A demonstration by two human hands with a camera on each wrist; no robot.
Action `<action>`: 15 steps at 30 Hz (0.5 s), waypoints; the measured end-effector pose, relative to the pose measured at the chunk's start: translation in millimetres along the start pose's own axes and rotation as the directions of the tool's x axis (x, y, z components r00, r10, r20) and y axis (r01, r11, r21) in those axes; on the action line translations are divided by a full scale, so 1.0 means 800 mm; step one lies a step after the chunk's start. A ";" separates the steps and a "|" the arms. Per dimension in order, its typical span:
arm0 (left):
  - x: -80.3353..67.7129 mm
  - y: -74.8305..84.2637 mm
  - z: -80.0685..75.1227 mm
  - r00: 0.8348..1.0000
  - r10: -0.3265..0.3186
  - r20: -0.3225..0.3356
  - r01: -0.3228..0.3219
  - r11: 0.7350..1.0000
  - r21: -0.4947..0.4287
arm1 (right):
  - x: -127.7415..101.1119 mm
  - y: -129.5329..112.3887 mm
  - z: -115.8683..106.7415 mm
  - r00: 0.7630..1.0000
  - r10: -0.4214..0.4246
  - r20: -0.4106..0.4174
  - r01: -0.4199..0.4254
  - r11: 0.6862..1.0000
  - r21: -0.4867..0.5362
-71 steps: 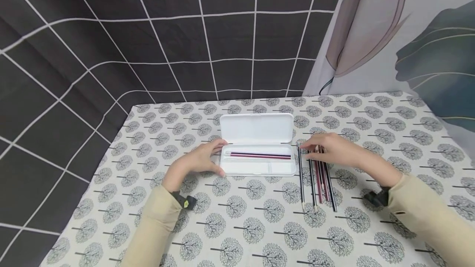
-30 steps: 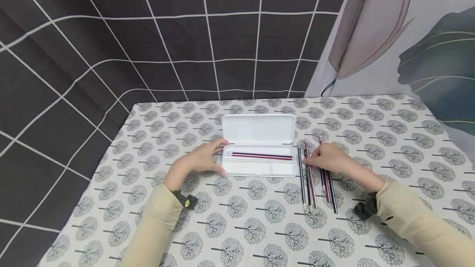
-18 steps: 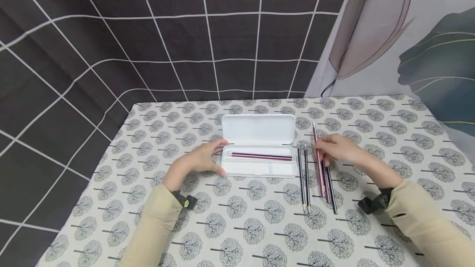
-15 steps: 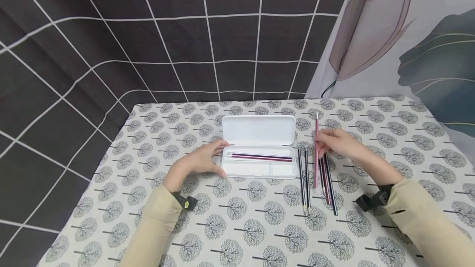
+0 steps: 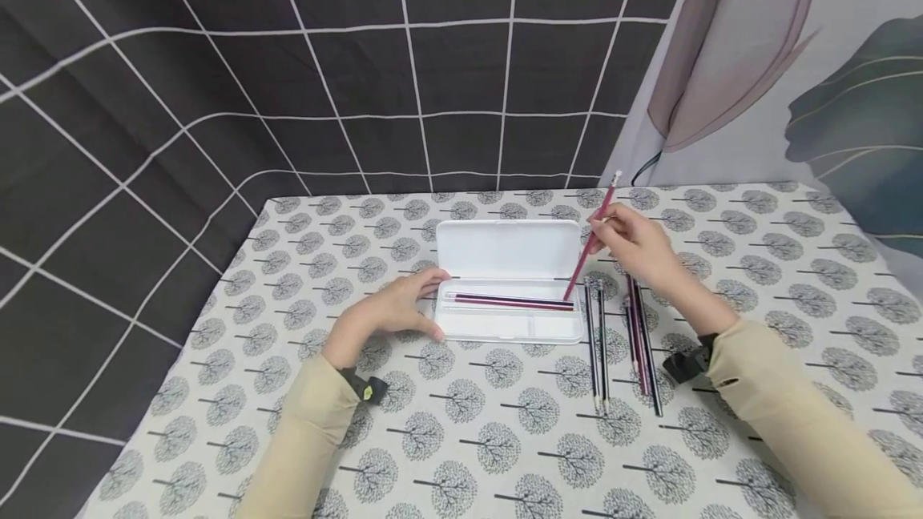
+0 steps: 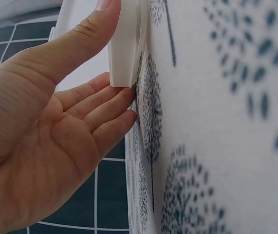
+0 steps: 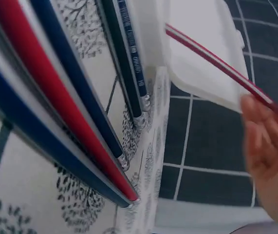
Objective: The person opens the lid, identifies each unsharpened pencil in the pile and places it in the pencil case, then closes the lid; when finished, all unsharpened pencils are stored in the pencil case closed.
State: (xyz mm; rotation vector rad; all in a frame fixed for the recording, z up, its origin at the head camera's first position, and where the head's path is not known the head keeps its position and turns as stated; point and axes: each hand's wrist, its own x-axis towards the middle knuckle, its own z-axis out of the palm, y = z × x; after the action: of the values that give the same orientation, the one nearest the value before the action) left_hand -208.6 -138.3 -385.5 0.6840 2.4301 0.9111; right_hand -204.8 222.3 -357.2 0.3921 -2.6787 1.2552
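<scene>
One red pencil (image 5: 589, 244) is now off the bench (image 5: 505, 439) and pinched in the right hand (image 5: 634, 243); half a second ago it stood nearly upright over the loose pencils, now it tilts, low tip down at the right end of the case (image 5: 508, 319), eraser end up toward the backdrop. A second ago that hand was still down among the loose pencils. Reads as one more pencil on its way into the tray, not yet laid flat.

Left hand (image 5: 392, 311) has not moved across the frames: fingers mostly straight, thumb along the case's left end (image 6: 124, 44), fingertips at its lower corner, steadying it, nothing gripped.

Two pencils (image 5: 513, 300) already lie lengthwise in the tray's back slot. Lid (image 5: 508, 249) stands open behind, just beside the held pencil's path. Row of loose pencils (image 5: 623, 335) lies on the bench right of the case, near but apart from it, two dark ones closest; the right wrist view shows them side by side (image 7: 80, 112).

Possible snags: tray's right wall and the open lid, both close to the tilted pencil. Tree-print cloth covers the bench; dark grid backdrop (image 5: 360, 78) behind, leaf-print curtain (image 5: 793, 62) at right.
</scene>
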 end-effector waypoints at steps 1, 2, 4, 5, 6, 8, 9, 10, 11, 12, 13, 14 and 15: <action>0.000 0.000 0.000 1.000 0.002 -0.001 -0.002 1.000 0.001 | 0.001 -0.002 0.002 0.999 -0.051 -0.004 0.051 0.998 -0.045; 0.000 0.001 -0.001 1.000 0.004 -0.003 -0.004 1.000 0.002 | 0.001 -0.004 0.005 0.994 -0.107 -0.001 0.107 0.991 -0.083; -0.001 0.001 -0.001 1.000 0.005 -0.007 -0.005 1.000 0.008 | 0.003 -0.007 0.009 0.975 -0.221 0.025 0.222 0.962 -0.157; -0.001 0.001 -0.001 1.000 0.004 -0.009 -0.004 1.000 0.012 | 0.003 -0.008 0.012 0.963 -0.265 0.047 0.269 0.944 -0.190; -0.001 0.000 -0.001 1.000 0.001 -0.009 -0.001 1.000 0.017 | 0.004 -0.010 0.014 0.952 -0.296 0.076 0.306 0.928 -0.212; 0.000 0.000 -0.001 1.000 -0.002 -0.010 0.002 1.000 0.020 | 0.007 -0.011 0.020 0.929 -0.336 0.155 0.365 0.901 -0.236; 0.000 -0.001 -0.001 1.000 -0.004 -0.009 0.004 1.000 0.021 | 0.008 -0.011 0.023 0.918 -0.345 0.196 0.387 0.889 -0.245; 0.001 -0.001 -0.001 1.000 -0.007 -0.007 0.007 1.000 0.023 | 0.009 -0.011 0.026 0.907 -0.351 0.235 0.405 0.879 -0.252; 0.001 -0.002 -0.001 1.000 -0.009 -0.007 0.009 1.000 0.026 | 0.010 -0.011 0.028 0.896 -0.350 0.274 0.418 0.872 -0.254; 0.002 -0.003 0.000 1.000 -0.011 -0.006 0.011 1.000 0.028 | 0.011 -0.011 0.031 0.884 -0.349 0.311 0.431 0.867 -0.252; 0.002 -0.003 0.000 1.000 -0.012 -0.006 0.012 1.000 0.029 | 0.011 -0.011 0.034 0.872 -0.350 0.341 0.443 0.860 -0.252; 0.002 -0.004 0.000 1.000 -0.013 -0.006 0.014 0.999 0.031 | 0.011 -0.011 0.036 0.865 -0.349 0.361 0.451 0.855 -0.257; 0.002 -0.004 0.000 1.000 -0.015 -0.006 0.015 0.999 0.033 | 0.012 -0.012 0.039 0.861 -0.343 0.375 0.453 0.853 -0.259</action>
State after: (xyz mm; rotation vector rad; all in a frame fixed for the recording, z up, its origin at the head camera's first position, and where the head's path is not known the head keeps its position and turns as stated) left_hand -210.9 -139.3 -388.2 0.6748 2.4575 0.8700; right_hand -211.8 191.0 -367.9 1.1185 -2.7741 0.6335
